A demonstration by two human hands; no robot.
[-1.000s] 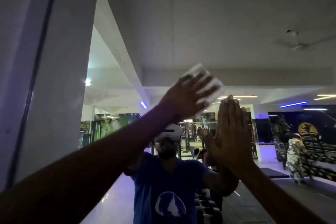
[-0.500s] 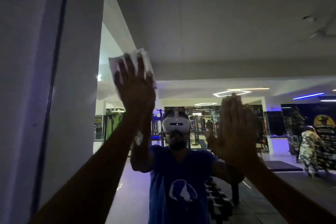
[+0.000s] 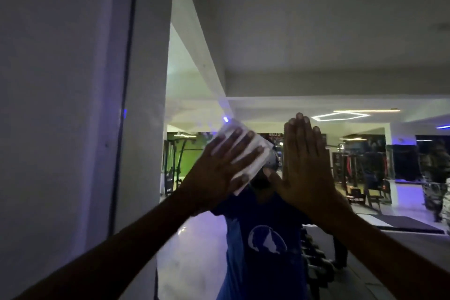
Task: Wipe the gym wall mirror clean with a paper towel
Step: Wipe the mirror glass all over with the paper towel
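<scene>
The paper towel [image 3: 246, 151] was pressed flat against the mirror [image 3: 316, 44] by the left hand [image 3: 219, 173], fingers spread straight; the right hand [image 3: 306, 168] was laid flat, fingers straight together.

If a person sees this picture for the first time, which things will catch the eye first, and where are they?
First, the folded white paper towel at the centre, pressed flat on the large wall mirror by the spread fingers of the left hand. Just right of it, the right hand rests open against the glass, fingers pointing up. Below the hands, the mirror reflects a person in a blue T-shirt with a white emblem.
</scene>
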